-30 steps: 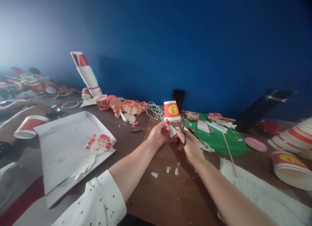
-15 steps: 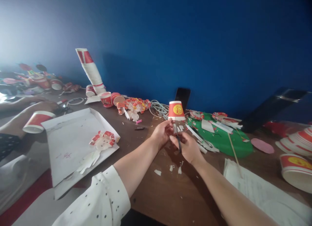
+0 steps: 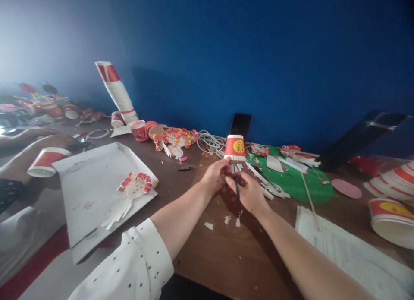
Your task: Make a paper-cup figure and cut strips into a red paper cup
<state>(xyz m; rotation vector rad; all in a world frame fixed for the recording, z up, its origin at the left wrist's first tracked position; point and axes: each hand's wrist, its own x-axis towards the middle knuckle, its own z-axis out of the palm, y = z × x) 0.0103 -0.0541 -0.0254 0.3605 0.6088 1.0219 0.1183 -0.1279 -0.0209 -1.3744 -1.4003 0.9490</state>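
Note:
A red and white paper cup [image 3: 231, 150] with a yellow emblem is upside down in front of me. My left hand [image 3: 216, 175] is closed, thumb and fingers pinching the cup at its lower rim. My right hand [image 3: 250, 193] is closed around a pair of dark-handled scissors [image 3: 237, 188]. Their blades point up to the cup's rim, between my two hands. How far the blades cut into the rim is too small to tell. White paper scraps [image 3: 209, 225] lie on the brown table [image 3: 213, 257] below my hands.
A phone [image 3: 241, 124] leans on the blue wall behind the cup. Right are a green sheet [image 3: 302, 190], a stick [image 3: 310, 200], papers [image 3: 343, 252] and cups [image 3: 391, 220]. Left are a white box lid [image 3: 87, 205], a tall cup stack [image 3: 118, 93] and another person's arm [image 3: 24, 159].
The view has shifted slightly. The cup and my hands have moved a little to the right against the phone behind. Both grips look the same.

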